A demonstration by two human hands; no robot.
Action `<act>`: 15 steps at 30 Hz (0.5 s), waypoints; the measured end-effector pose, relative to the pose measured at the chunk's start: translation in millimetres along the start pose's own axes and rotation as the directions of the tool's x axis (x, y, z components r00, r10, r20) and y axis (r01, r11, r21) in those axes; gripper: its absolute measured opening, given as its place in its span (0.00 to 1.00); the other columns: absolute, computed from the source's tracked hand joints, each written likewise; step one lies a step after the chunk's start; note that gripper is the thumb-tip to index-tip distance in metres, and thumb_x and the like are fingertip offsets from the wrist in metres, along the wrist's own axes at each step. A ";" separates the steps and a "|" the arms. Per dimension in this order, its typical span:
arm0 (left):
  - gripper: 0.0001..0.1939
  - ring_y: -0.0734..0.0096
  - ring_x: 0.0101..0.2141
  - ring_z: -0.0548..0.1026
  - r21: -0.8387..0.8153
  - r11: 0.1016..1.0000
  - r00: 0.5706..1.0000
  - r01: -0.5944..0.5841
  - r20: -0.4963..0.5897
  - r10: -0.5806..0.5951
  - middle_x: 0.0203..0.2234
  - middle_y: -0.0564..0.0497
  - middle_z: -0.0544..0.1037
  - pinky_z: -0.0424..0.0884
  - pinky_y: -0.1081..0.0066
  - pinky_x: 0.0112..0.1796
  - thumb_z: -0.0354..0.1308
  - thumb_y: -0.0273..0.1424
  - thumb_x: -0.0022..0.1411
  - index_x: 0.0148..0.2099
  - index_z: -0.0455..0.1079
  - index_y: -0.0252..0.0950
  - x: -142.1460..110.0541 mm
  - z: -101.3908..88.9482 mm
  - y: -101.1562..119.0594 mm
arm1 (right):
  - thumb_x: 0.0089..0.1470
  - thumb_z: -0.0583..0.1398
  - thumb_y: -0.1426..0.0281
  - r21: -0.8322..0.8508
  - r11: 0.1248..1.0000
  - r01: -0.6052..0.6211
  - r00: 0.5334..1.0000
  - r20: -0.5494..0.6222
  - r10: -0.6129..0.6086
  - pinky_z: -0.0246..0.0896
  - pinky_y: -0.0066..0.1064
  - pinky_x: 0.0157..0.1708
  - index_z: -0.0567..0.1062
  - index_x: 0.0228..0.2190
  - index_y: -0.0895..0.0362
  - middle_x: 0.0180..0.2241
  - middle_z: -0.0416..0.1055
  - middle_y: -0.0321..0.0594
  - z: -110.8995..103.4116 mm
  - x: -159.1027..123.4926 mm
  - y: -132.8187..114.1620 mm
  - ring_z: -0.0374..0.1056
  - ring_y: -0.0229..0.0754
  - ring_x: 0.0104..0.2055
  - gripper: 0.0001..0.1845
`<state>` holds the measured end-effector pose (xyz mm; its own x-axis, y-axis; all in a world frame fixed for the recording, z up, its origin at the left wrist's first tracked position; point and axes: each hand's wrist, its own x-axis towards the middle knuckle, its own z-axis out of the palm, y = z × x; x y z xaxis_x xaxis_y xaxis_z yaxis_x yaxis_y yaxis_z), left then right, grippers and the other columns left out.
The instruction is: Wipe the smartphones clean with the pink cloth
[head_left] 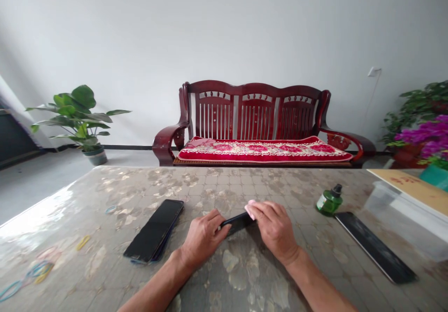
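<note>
A dark smartphone is held tilted just above the table, between my two hands. My left hand grips its left end, thumb below and fingers over the top edge. A pale pink cloth is pinched in the fingers of my right hand and pressed against the phone's right end. Most of the cloth is hidden under those fingers. Left of my hands, a stack of black phones lies on the table. To the right lies a long black tablet-like slab beside a green spray bottle.
The patterned cover of the table reaches toward a red wooden bench. Colored rubber bands lie at the left. A clear plastic box with a tan board on top stands at the right. A potted plant stands beyond.
</note>
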<state>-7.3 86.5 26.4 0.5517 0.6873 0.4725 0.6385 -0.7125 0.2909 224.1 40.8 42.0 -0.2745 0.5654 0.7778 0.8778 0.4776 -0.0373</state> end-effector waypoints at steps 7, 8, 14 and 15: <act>0.13 0.70 0.28 0.74 -0.004 0.999 0.997 0.052 0.061 -0.051 0.28 0.52 0.72 0.64 0.74 0.29 0.50 0.33 0.69 0.31 0.69 0.38 1.9 -3.5 0.3 | 0.65 0.55 0.70 0.175 0.936 -0.306 0.942 -0.090 0.325 0.68 0.39 0.48 0.78 0.46 0.50 0.44 0.77 0.42 7.7 -15.9 31.9 0.72 0.45 0.45 0.14; 0.13 0.70 0.28 0.74 -0.003 0.998 0.996 0.060 0.072 -0.060 0.28 0.52 0.72 0.64 0.74 0.29 0.50 0.33 0.69 0.32 0.69 0.38 2.4 -4.3 0.7 | 0.64 0.55 0.69 0.213 0.912 -0.351 0.922 -0.088 0.376 0.68 0.40 0.48 0.78 0.46 0.51 0.44 0.77 0.43 11.7 -19.0 33.4 0.72 0.45 0.46 0.14; 0.12 0.69 0.30 0.74 -0.036 0.992 0.986 0.119 0.118 -0.114 0.30 0.52 0.72 0.64 0.73 0.31 0.53 0.32 0.69 0.31 0.69 0.37 7.0 -8.8 2.5 | 0.59 0.59 0.62 0.463 0.653 -0.599 0.764 0.085 0.640 0.71 0.42 0.47 0.80 0.44 0.54 0.44 0.79 0.45 32.5 -38.0 43.0 0.75 0.50 0.46 0.16; 0.12 0.69 0.30 0.74 -0.043 0.991 0.985 0.128 0.123 -0.122 0.30 0.52 0.72 0.64 0.73 0.31 0.54 0.32 0.68 0.31 0.69 0.37 7.7 -9.7 2.9 | 0.58 0.59 0.61 0.494 0.604 -0.625 0.739 0.126 0.662 0.71 0.42 0.47 0.81 0.44 0.54 0.44 0.79 0.45 33.9 -39.3 44.1 0.75 0.50 0.46 0.17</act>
<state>-6.3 88.3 38.9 0.5311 0.7813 0.3278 0.6801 -0.6238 0.3850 260.4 62.4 -11.5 0.3289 0.8184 0.4713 0.5082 0.2673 -0.8187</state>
